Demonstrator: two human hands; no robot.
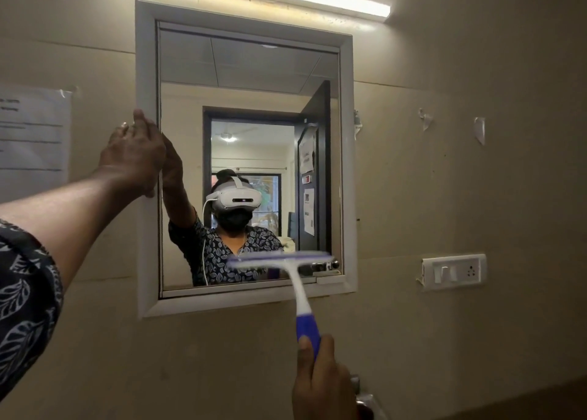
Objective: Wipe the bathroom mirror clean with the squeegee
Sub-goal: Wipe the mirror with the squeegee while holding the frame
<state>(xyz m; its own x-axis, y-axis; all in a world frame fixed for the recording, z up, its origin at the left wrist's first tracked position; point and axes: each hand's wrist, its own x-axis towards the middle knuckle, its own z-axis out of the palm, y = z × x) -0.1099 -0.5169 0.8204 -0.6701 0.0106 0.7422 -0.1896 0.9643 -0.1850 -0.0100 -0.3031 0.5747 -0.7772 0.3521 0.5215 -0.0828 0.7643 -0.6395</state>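
My left hand (133, 152) is up at the mirror (347, 152), fingers bent over the left rail of its frame and holding it, thumb pointing up along the rail. My right hand (324, 381) is closed tight around the blue grip of the squeegee (298, 287), thumb laid along the front of the handle. The squeegee stands nearly upright, its long handle rising from my fist and leaning a little to the left, head uppermost. The blade lies crosswise, close to level, over the lower right part of the glass; it is blurred, so I cannot tell if it touches. My left arm reaches up and right from the patterned sleeve (25, 292), nearly straight; my right hand comes up from the bottom edge, below the mirror.
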